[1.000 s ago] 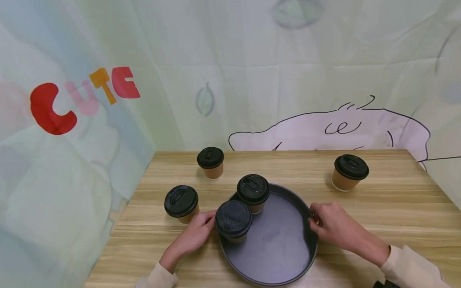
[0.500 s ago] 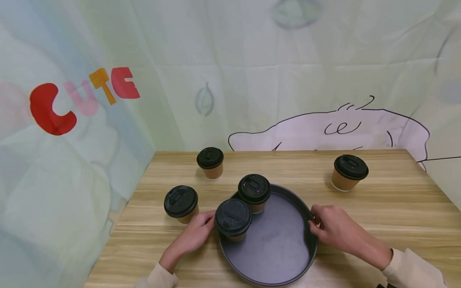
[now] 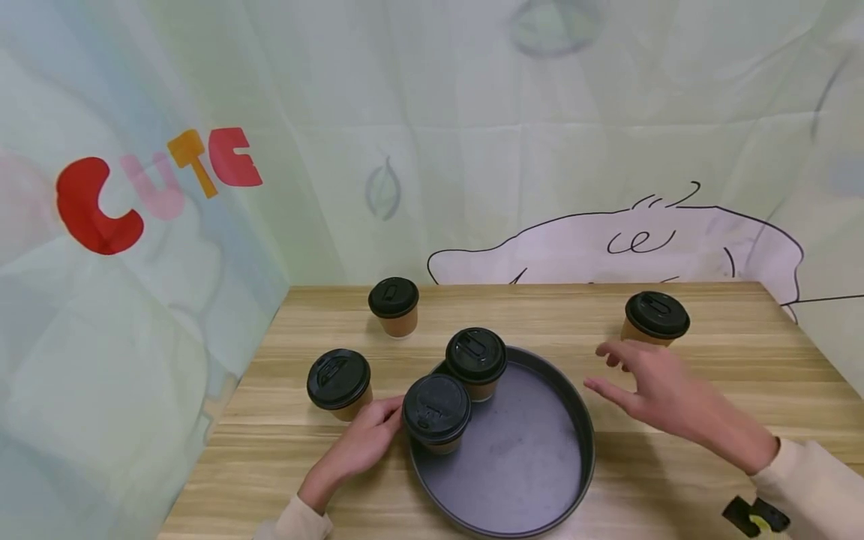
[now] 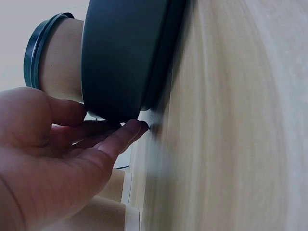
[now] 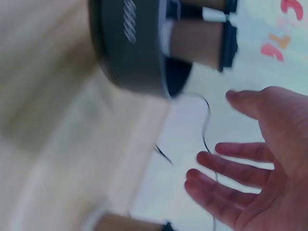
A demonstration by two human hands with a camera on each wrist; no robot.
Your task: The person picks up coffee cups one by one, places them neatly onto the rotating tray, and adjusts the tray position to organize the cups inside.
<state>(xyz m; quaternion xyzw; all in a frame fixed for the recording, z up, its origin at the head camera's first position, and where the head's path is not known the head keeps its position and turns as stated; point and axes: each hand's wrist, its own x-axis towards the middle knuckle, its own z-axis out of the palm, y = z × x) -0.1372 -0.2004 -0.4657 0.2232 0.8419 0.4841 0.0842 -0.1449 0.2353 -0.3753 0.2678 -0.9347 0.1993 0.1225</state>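
A round dark baking pan (image 3: 520, 472) lies on the wooden table, with two black-lidded paper cups, a nearer cup (image 3: 437, 409) and a farther cup (image 3: 475, 354), upright at its left side. My left hand (image 3: 361, 444) holds the pan's left edge; in the left wrist view the thumb is at the rim and the fingertips are low on the pan wall (image 4: 122, 53). My right hand (image 3: 671, 394) is in the air right of the pan, fingers spread and holding nothing, partly overlapping a third lidded cup (image 3: 657, 315). The right wrist view shows its palm and parted fingers (image 5: 231, 168).
Left of the pan, close by my left hand, stands another lidded cup (image 3: 340, 379). One more cup (image 3: 394, 298) is near the table's back edge. A printed curtain (image 3: 418, 135) hangs behind the wooden table (image 3: 270, 465).
My right hand has let go of the pan's right edge, opened, and moved right and up toward the right-hand cup. The left hand, pan and cups stay nearly where they were.
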